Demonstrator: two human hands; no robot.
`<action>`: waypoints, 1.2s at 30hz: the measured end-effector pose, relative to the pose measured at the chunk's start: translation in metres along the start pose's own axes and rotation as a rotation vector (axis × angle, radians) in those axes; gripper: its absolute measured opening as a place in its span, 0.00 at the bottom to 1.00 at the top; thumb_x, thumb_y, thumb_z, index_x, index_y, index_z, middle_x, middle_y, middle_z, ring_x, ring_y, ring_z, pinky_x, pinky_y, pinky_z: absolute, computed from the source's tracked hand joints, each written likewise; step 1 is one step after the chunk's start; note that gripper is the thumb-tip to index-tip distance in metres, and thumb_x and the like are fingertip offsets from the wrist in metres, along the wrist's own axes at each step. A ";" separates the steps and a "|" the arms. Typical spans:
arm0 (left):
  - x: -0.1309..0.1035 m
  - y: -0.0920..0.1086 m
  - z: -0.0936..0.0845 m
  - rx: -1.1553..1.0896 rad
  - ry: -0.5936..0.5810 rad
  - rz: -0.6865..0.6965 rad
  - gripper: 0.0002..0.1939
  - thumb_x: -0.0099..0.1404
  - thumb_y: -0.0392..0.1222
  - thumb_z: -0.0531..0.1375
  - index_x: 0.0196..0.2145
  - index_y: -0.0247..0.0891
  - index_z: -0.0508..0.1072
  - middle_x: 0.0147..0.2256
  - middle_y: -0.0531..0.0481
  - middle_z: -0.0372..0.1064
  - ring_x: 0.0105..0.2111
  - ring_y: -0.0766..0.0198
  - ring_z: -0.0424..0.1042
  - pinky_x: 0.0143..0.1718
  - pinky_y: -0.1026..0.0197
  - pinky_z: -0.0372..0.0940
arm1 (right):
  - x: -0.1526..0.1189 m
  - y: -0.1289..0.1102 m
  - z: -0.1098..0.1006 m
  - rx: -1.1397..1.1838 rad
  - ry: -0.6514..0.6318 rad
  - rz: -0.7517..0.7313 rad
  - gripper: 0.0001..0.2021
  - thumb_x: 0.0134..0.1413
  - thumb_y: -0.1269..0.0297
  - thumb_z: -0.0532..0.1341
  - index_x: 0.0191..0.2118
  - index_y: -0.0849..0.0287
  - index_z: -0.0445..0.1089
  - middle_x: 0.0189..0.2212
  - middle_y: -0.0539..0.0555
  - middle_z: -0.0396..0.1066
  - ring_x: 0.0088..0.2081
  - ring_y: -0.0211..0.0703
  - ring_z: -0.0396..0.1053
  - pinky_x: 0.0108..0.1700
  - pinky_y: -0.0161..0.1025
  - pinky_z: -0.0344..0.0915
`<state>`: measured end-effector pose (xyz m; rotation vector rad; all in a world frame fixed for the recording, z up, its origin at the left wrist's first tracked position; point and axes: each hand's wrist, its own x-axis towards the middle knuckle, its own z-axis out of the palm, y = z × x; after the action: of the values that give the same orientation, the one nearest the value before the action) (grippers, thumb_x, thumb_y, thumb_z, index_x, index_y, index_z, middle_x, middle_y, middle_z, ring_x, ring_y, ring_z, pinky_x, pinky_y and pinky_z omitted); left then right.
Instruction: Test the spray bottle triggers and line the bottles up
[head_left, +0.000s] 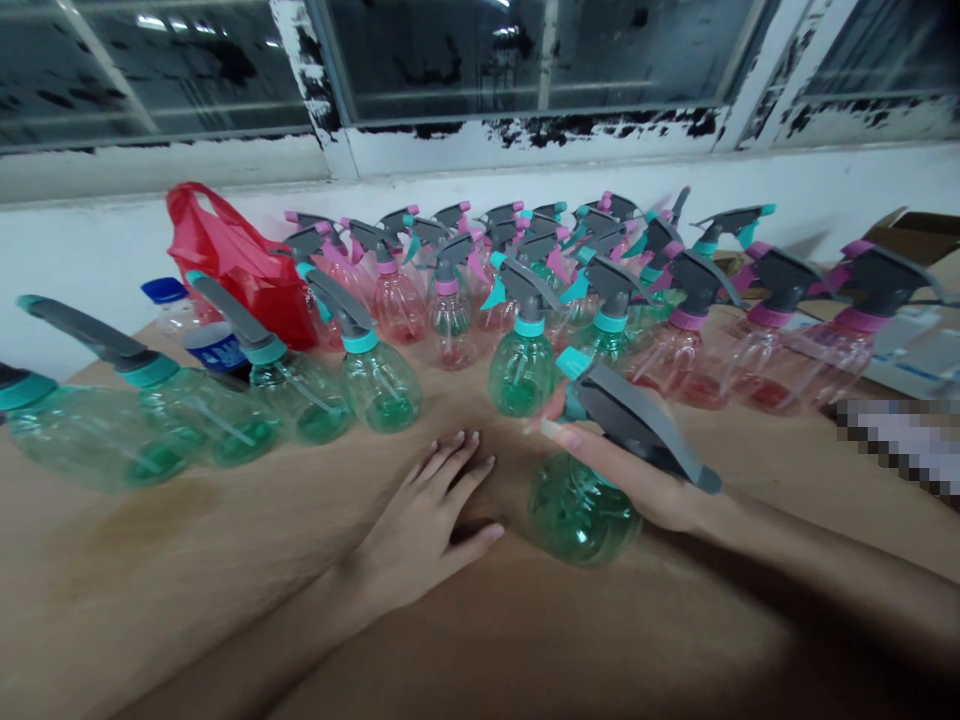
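Note:
My right hand (637,475) is wrapped round the neck of a green spray bottle (581,515) with a grey and teal trigger head, nozzle toward the upper left. My left hand (431,520) lies on the wooden table (315,590), palm down with fingers spread, holding nothing. Just beyond the held bottle stands another green spray bottle (521,370). To the left, several green bottles with teal collars form a row, the nearest to my left hand being one green bottle (382,385).
Many pink and green spray bottles crowd the back. A red plastic bag (240,265) and a blue-capped bottle (176,305) stand at the back left. Pink bottles (772,350) line the right, near an open cardboard box (911,238). A windowed wall rises behind.

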<state>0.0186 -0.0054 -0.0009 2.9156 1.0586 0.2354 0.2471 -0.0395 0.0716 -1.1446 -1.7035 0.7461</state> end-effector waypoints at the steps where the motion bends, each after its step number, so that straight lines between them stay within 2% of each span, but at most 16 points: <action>1: 0.000 0.000 -0.001 -0.001 -0.001 0.001 0.32 0.67 0.58 0.50 0.61 0.35 0.57 0.64 0.39 0.50 0.64 0.50 0.48 0.61 0.44 0.50 | 0.000 0.000 0.000 -0.010 0.005 0.013 0.10 0.55 0.52 0.59 0.32 0.53 0.67 0.22 0.48 0.66 0.22 0.39 0.64 0.25 0.39 0.60; 4: 0.001 0.001 -0.002 -0.002 -0.015 -0.002 0.32 0.67 0.58 0.50 0.61 0.34 0.57 0.64 0.39 0.49 0.64 0.50 0.48 0.61 0.44 0.50 | 0.000 0.000 0.000 -0.005 0.004 0.040 0.10 0.55 0.53 0.60 0.30 0.54 0.65 0.23 0.49 0.67 0.25 0.40 0.66 0.27 0.39 0.61; 7: 0.001 0.001 -0.003 0.011 -0.021 -0.003 0.33 0.67 0.58 0.50 0.61 0.34 0.57 0.64 0.39 0.48 0.64 0.50 0.48 0.61 0.43 0.51 | 0.001 0.001 0.000 0.065 -0.028 0.034 0.09 0.56 0.54 0.59 0.37 0.52 0.67 0.21 0.47 0.66 0.22 0.39 0.65 0.25 0.39 0.62; 11: 0.001 0.001 -0.002 0.022 -0.027 -0.007 0.33 0.67 0.59 0.50 0.61 0.34 0.56 0.64 0.39 0.48 0.64 0.50 0.47 0.60 0.43 0.52 | 0.000 0.004 0.001 0.120 -0.032 0.036 0.13 0.56 0.54 0.59 0.44 0.53 0.67 0.22 0.47 0.68 0.23 0.38 0.67 0.26 0.37 0.64; 16: 0.001 0.000 -0.001 0.008 -0.027 -0.016 0.33 0.67 0.59 0.50 0.61 0.35 0.57 0.64 0.39 0.49 0.64 0.50 0.48 0.61 0.43 0.51 | -0.001 0.008 0.004 0.120 0.014 0.021 0.16 0.54 0.53 0.61 0.45 0.55 0.68 0.30 0.50 0.72 0.26 0.38 0.68 0.30 0.38 0.65; 21: 0.000 -0.001 0.002 0.001 -0.003 -0.014 0.32 0.67 0.59 0.50 0.61 0.35 0.57 0.64 0.39 0.50 0.64 0.50 0.48 0.61 0.43 0.51 | -0.001 0.007 0.007 0.006 0.102 0.052 0.20 0.49 0.52 0.64 0.47 0.54 0.70 0.23 0.48 0.70 0.25 0.40 0.67 0.27 0.37 0.65; 25: 0.000 -0.001 0.004 -0.001 0.005 -0.021 0.33 0.67 0.59 0.50 0.61 0.34 0.57 0.63 0.38 0.51 0.64 0.50 0.48 0.61 0.44 0.51 | -0.003 0.006 0.005 0.071 0.068 0.037 0.25 0.45 0.57 0.68 0.51 0.52 0.68 0.34 0.50 0.73 0.33 0.42 0.71 0.36 0.40 0.69; 28: 0.001 -0.002 0.005 -0.002 0.021 -0.014 0.33 0.67 0.59 0.49 0.61 0.35 0.56 0.64 0.39 0.50 0.64 0.50 0.48 0.61 0.44 0.50 | -0.007 0.008 0.003 0.066 0.040 0.022 0.27 0.43 0.59 0.69 0.52 0.51 0.67 0.33 0.49 0.73 0.39 0.46 0.71 0.41 0.43 0.69; 31: 0.001 -0.003 0.006 0.002 0.027 -0.011 0.33 0.67 0.59 0.49 0.61 0.34 0.56 0.64 0.39 0.49 0.64 0.50 0.48 0.61 0.44 0.49 | -0.012 0.013 0.002 0.010 0.064 0.035 0.26 0.45 0.58 0.68 0.52 0.50 0.66 0.32 0.49 0.72 0.40 0.49 0.71 0.40 0.44 0.70; 34: 0.001 -0.002 0.005 0.002 0.026 -0.003 0.33 0.67 0.59 0.49 0.61 0.34 0.57 0.64 0.39 0.50 0.63 0.50 0.49 0.61 0.44 0.50 | -0.020 0.020 0.001 -0.058 0.080 0.025 0.26 0.46 0.56 0.67 0.53 0.48 0.64 0.36 0.50 0.72 0.41 0.50 0.71 0.41 0.46 0.70; 36: 0.001 -0.002 0.004 -0.002 0.032 0.002 0.32 0.67 0.59 0.49 0.60 0.34 0.58 0.63 0.38 0.51 0.63 0.50 0.49 0.61 0.43 0.50 | -0.026 0.024 -0.002 -0.138 0.070 -0.006 0.30 0.44 0.54 0.68 0.55 0.47 0.62 0.40 0.51 0.72 0.45 0.53 0.70 0.44 0.50 0.69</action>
<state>0.0191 -0.0029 -0.0048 2.9209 1.0587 0.2839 0.2619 -0.0547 0.0427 -1.2450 -1.7200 0.5846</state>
